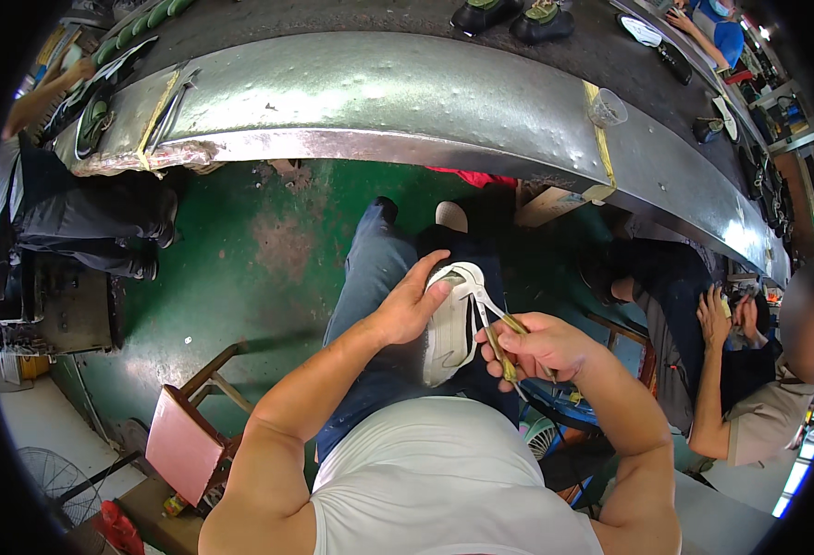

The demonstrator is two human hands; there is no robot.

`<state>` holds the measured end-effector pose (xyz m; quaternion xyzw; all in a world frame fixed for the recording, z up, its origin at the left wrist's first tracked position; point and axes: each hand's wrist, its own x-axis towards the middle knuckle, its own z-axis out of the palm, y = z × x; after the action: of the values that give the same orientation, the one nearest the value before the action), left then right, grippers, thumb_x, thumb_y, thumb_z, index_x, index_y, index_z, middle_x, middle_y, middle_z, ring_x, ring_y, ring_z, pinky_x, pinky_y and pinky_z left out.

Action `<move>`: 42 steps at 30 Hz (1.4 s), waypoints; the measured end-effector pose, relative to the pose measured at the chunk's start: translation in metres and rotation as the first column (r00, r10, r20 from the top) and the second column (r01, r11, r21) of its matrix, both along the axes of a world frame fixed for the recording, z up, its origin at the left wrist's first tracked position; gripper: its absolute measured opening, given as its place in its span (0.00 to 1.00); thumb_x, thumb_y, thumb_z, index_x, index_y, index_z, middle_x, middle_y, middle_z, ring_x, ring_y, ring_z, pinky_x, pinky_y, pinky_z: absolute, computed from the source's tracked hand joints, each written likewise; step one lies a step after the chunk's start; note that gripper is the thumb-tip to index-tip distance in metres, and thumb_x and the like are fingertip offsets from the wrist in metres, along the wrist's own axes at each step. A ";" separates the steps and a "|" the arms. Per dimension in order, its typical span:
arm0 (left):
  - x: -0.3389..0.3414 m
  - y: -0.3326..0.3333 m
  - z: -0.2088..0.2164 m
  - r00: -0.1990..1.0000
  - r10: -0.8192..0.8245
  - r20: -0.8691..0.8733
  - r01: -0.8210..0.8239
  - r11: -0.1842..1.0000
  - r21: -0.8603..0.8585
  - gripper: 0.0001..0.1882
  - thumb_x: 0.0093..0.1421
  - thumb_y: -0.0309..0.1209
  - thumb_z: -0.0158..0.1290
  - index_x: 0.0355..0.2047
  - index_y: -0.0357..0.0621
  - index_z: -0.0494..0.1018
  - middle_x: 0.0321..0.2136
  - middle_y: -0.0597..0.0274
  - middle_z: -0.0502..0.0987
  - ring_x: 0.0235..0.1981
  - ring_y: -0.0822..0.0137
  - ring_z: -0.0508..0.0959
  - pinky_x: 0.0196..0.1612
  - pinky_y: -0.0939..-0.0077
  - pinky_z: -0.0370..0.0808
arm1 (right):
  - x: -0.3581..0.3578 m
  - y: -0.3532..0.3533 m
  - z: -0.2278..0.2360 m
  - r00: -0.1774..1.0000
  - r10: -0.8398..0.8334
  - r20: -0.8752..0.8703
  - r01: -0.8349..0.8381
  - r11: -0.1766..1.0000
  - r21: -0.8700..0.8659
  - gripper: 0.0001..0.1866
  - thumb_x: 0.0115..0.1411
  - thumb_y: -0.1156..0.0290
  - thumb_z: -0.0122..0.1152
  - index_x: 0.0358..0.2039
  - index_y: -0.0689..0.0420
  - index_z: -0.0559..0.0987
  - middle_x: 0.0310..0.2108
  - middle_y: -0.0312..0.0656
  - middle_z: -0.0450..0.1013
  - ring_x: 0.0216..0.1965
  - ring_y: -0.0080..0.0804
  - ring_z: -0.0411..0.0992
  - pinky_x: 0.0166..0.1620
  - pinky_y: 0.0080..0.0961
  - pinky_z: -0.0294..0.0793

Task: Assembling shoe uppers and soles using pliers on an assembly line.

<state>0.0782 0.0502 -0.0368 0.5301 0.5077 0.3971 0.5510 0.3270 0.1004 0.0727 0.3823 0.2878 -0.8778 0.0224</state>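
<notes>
Middle of the frame: left hand [413, 305] is curled around the top of a white shoe [450, 326] resting on the lap, while the right hand [536, 347] is closed on yellow-handled pliers [498, 335] touching the shoe's edge. A long metal worktop [379, 92] curves across the top.

The white shoe [450, 328] near the frame's centre looks like smooth, faintly glossy leather. The scissors [499, 333] show bright metal blades. Across the top, the curved counter [379, 92] is dented, dull-shining sheet metal; the green floor [240, 259] looks worn and scuffed.
</notes>
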 end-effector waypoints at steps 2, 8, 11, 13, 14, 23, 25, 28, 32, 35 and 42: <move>-0.001 -0.002 0.001 1.000 0.011 -0.002 -0.011 1.000 0.004 0.30 0.71 0.43 0.45 0.67 0.40 0.55 0.60 0.39 0.66 0.63 0.49 0.67 0.65 0.63 0.62 | -0.002 0.004 -0.005 0.974 0.098 0.206 -0.119 0.989 0.093 0.14 0.71 0.63 0.51 0.47 0.62 0.73 0.37 0.42 0.75 0.33 0.29 0.76 0.36 0.30 0.80; -0.006 -0.006 -0.019 0.985 0.162 -0.055 -0.158 0.984 0.083 0.24 0.70 0.37 0.47 0.63 0.40 0.62 0.56 0.43 0.71 0.58 0.51 0.73 0.61 0.64 0.67 | -0.011 -0.015 -0.068 0.914 0.133 0.383 -0.384 0.585 0.714 0.12 0.69 0.64 0.54 0.37 0.62 0.75 0.20 0.40 0.73 0.21 0.30 0.73 0.29 0.30 0.74; -0.004 0.000 -0.027 0.978 0.207 -0.034 -0.202 0.973 0.111 0.22 0.71 0.35 0.46 0.62 0.41 0.63 0.50 0.51 0.74 0.53 0.60 0.74 0.58 0.69 0.69 | -0.016 -0.027 -0.103 0.941 -0.123 0.315 -0.301 0.114 0.947 0.12 0.64 0.67 0.58 0.41 0.62 0.76 0.27 0.52 0.76 0.30 0.54 0.76 0.34 0.40 0.75; -0.004 0.000 -0.030 0.977 0.212 -0.033 -0.206 0.970 0.132 0.21 0.72 0.34 0.44 0.62 0.41 0.63 0.45 0.58 0.76 0.48 0.68 0.74 0.56 0.73 0.70 | -0.022 -0.033 -0.108 0.954 -0.132 0.269 -0.262 0.072 0.962 0.12 0.64 0.66 0.58 0.42 0.62 0.76 0.27 0.51 0.76 0.30 0.54 0.76 0.34 0.39 0.75; -0.005 0.000 -0.031 0.980 0.199 -0.019 -0.195 0.972 0.131 0.20 0.73 0.33 0.44 0.62 0.42 0.63 0.45 0.58 0.76 0.48 0.69 0.74 0.55 0.73 0.70 | -0.026 -0.032 -0.107 0.963 -0.145 0.227 -0.226 0.027 0.974 0.13 0.64 0.66 0.59 0.43 0.62 0.76 0.28 0.51 0.76 0.31 0.55 0.76 0.34 0.38 0.74; 0.006 0.002 -0.005 0.991 0.135 0.013 -0.135 0.991 0.005 0.23 0.70 0.34 0.47 0.63 0.40 0.62 0.56 0.45 0.70 0.57 0.54 0.72 0.61 0.66 0.67 | 0.011 -0.024 -0.041 0.969 0.071 0.238 -0.221 0.684 0.695 0.13 0.67 0.65 0.56 0.45 0.61 0.77 0.29 0.37 0.77 0.24 0.26 0.73 0.31 0.27 0.74; 0.011 0.000 0.006 0.987 0.105 -0.119 -0.090 0.988 0.125 0.23 0.70 0.33 0.46 0.62 0.36 0.61 0.60 0.42 0.65 0.62 0.49 0.67 0.65 0.64 0.63 | 0.011 -0.023 -0.036 0.977 0.090 0.192 -0.179 0.832 0.526 0.15 0.68 0.66 0.54 0.48 0.64 0.76 0.39 0.37 0.77 0.38 0.23 0.74 0.42 0.23 0.74; 0.016 -0.002 0.013 0.977 0.081 -0.198 -0.041 0.979 0.201 0.25 0.70 0.32 0.45 0.63 0.35 0.59 0.64 0.37 0.59 0.67 0.42 0.60 0.68 0.61 0.59 | 0.015 -0.034 -0.034 0.994 -0.014 0.110 -0.043 0.864 0.501 0.13 0.67 0.67 0.55 0.47 0.62 0.77 0.35 0.38 0.77 0.27 0.24 0.73 0.33 0.24 0.74; 0.028 -0.005 0.030 0.969 0.059 -0.241 -0.023 0.988 0.152 0.25 0.72 0.35 0.43 0.64 0.35 0.57 0.66 0.34 0.56 0.69 0.40 0.56 0.69 0.61 0.54 | 0.015 -0.036 -0.004 0.927 0.036 0.373 -0.256 0.788 0.560 0.15 0.68 0.67 0.55 0.50 0.62 0.75 0.34 0.39 0.77 0.33 0.23 0.74 0.38 0.24 0.74; 0.035 -0.009 0.037 0.950 0.037 -0.310 0.031 0.976 0.214 0.26 0.72 0.35 0.40 0.64 0.31 0.54 0.66 0.26 0.51 0.71 0.35 0.50 0.70 0.55 0.51 | 0.016 -0.034 0.016 0.864 0.120 0.489 -0.401 0.752 0.524 0.17 0.68 0.66 0.54 0.52 0.63 0.74 0.36 0.39 0.76 0.38 0.25 0.74 0.44 0.27 0.76; 0.036 -0.001 0.028 0.951 0.012 -0.310 0.076 0.960 0.271 0.24 0.71 0.32 0.41 0.64 0.32 0.56 0.67 0.35 0.55 0.71 0.36 0.50 0.71 0.55 0.51 | 0.029 -0.031 -0.005 0.976 -0.209 -0.061 0.197 0.967 -0.161 0.18 0.72 0.63 0.51 0.54 0.64 0.71 0.40 0.42 0.74 0.39 0.32 0.75 0.43 0.39 0.81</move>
<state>0.1138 0.0494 -0.0086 0.6662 0.5176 0.3681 0.3910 0.3561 0.0699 0.0673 0.3727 0.1791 -0.9092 -0.0493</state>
